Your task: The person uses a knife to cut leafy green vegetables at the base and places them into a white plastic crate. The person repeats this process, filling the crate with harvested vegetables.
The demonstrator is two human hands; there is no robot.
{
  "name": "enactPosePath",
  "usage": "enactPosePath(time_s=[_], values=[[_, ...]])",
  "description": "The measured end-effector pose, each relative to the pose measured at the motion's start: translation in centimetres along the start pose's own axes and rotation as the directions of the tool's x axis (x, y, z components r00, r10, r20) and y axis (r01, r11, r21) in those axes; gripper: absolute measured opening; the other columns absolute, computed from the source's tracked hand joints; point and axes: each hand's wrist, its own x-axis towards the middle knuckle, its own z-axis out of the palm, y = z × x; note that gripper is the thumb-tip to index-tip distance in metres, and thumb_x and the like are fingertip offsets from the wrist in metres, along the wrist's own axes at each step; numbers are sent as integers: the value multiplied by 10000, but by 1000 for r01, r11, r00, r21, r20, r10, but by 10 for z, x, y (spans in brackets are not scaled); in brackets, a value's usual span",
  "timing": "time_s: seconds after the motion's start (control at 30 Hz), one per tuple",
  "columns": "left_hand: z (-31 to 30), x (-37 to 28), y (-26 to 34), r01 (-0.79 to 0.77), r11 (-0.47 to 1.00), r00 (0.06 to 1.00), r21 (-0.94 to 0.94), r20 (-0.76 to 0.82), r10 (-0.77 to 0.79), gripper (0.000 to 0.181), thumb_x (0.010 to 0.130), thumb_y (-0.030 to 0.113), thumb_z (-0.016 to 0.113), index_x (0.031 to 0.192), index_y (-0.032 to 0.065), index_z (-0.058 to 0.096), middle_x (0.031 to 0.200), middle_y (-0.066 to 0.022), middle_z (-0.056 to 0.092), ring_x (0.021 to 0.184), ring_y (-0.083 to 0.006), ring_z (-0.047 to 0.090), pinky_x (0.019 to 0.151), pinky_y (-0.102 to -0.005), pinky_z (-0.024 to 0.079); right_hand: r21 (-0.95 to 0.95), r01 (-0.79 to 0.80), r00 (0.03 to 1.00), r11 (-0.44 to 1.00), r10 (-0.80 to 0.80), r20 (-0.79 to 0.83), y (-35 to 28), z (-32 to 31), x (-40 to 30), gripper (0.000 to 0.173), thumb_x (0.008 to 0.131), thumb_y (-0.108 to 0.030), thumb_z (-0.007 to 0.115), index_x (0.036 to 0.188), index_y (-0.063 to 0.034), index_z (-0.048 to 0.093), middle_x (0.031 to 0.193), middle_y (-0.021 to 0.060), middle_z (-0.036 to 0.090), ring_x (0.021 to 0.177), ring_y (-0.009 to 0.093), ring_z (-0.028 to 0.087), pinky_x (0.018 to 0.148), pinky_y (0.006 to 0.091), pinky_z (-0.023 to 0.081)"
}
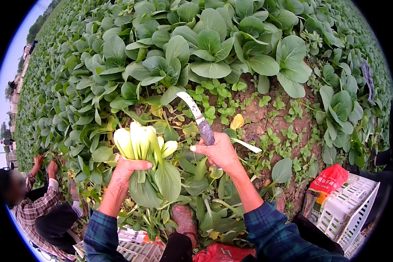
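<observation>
My left hand (129, 167) is closed around a bunch of bok choy (139, 144), its pale stem bases pointing up and its green leaves hanging below. To the right, my right hand (217, 149) grips the dark handle of a curved harvesting knife (191, 106); the blade is stained and points up and left, apart from the bunch. Growing bok choy plants (211, 49) stand beyond both hands. A detached leaf with a white stalk (247, 144) lies on the soil just right of my right hand.
White plastic crates stand at lower right (347, 199) and lower left (144, 250), the right one with a red bag (329, 178) on it. Another red bag (222, 253) lies near my shoe (184, 221). Loose leaves cover the ground. A co-worker (42, 209) crouches at the left.
</observation>
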Motion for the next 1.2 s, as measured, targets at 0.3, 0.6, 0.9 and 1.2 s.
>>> enactPosePath(time_s=[0.3,0.6,0.9,1.2], values=[[26,-9,-20,30,991,999,-129,-38,-35,607,606,-89,646,1179,-11,462,1033,-114,599,907,-230,604,819,-350,503,429,133,990,894,-99,-99,7,44,-39,545,638,-205,819,1048,26,545,733,14,617,499,38,492,427,192,391],[53,-24,-19,-32,999,999,41,-3,32,647,598,-22,778,1177,34,495,1039,-43,597,937,-165,576,845,-292,469,503,168,985,848,-164,-54,4,65,-38,351,803,-337,668,842,1,584,709,2,565,616,57,502,560,211,421],[59,26,66,-526,-293,716,798,602,355,534,582,-4,628,1108,24,538,767,-114,615,707,-234,592,670,-347,445,506,49,999,861,-37,-34,25,34,-4,295,843,-300,598,883,-21,510,654,56,563,427,79,489,339,209,383],[76,132,93,-88,-971,832,221,552,51,815,684,54,583,1408,76,210,674,-41,546,710,-180,536,803,-317,350,314,-114,993,943,118,5,24,36,16,254,849,-275,585,801,-35,520,610,26,528,422,101,510,330,252,387]])
